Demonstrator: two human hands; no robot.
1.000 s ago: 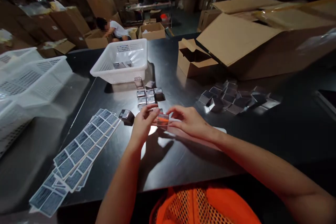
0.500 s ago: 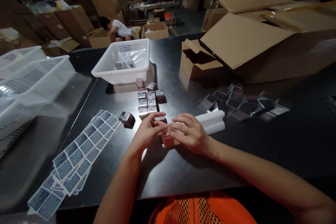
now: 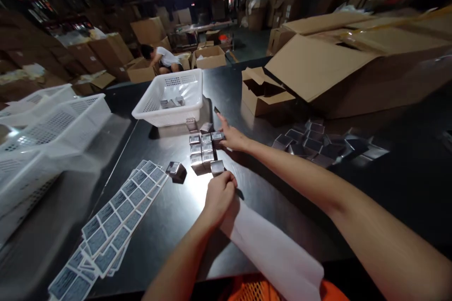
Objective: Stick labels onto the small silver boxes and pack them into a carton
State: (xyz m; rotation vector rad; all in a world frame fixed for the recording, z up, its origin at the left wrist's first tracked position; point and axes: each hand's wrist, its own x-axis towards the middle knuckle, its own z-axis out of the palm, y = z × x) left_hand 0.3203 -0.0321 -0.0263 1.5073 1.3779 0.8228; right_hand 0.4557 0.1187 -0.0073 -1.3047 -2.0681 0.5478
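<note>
My left hand is closed on one end of a long white paper strip, which trails down to the right over the table's front edge. Just beyond its knuckles stands a small silver box. My right hand reaches forward with fingers stretched out, beside the right edge of a cluster of small silver boxes. A small dark patch shows at its fingertip; I cannot tell what it is. One more silver box lies apart to the left.
Printed label sheets lie fanned at left. A white basket holding several small boxes stands behind the cluster. More white baskets are far left. Flat silver cartons, a small open carton and a large cardboard box occupy the right. A person crouches beyond.
Both hands were together over a reddish box; now they are apart. My right hand has moved forward to the box cluster. The white strip now hangs toward me from my left hand.
</note>
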